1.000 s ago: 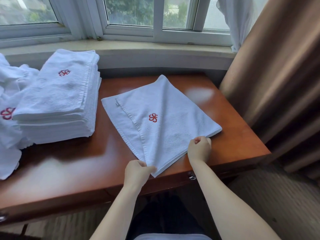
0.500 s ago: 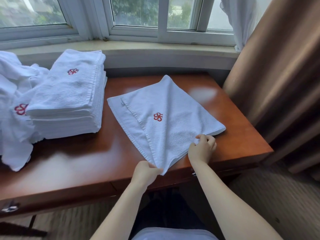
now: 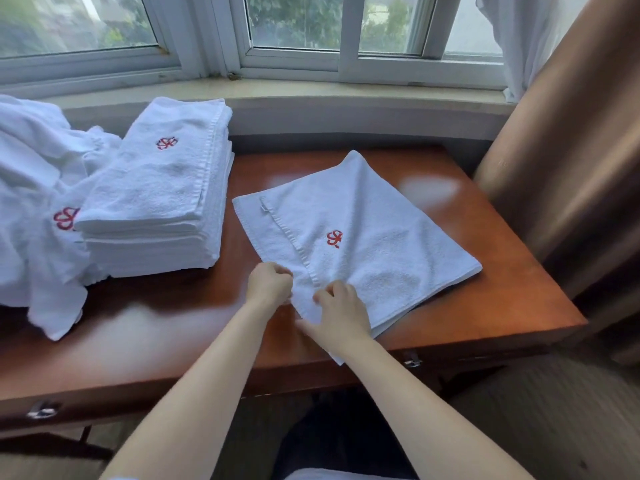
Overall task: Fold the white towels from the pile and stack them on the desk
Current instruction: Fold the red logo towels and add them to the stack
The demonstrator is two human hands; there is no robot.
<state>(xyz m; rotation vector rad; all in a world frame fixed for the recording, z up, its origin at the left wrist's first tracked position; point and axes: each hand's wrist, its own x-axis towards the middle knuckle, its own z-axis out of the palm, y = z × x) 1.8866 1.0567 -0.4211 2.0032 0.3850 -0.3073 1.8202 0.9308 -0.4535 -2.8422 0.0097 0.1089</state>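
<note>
A white towel (image 3: 374, 237) with a red emblem lies half folded, set at an angle on the brown desk (image 3: 502, 299). My left hand (image 3: 268, 284) pinches its near left edge. My right hand (image 3: 341, 315) rests on the towel's near corner with fingers curled into the cloth. A stack of folded white towels (image 3: 162, 188) stands at the left of the desk. Further left is the loose pile of unfolded towels (image 3: 31, 188), one hanging toward the desk's front.
A window sill (image 3: 311, 95) and window run behind the desk. A brown curtain (image 3: 571, 150) hangs close at the right edge. Drawer handles (image 3: 412, 362) show on the desk's front.
Both hands have moved left along the towel's near edge; the right hand came from the right corner to the near corner. The view has shifted, showing more of the loose pile.
</note>
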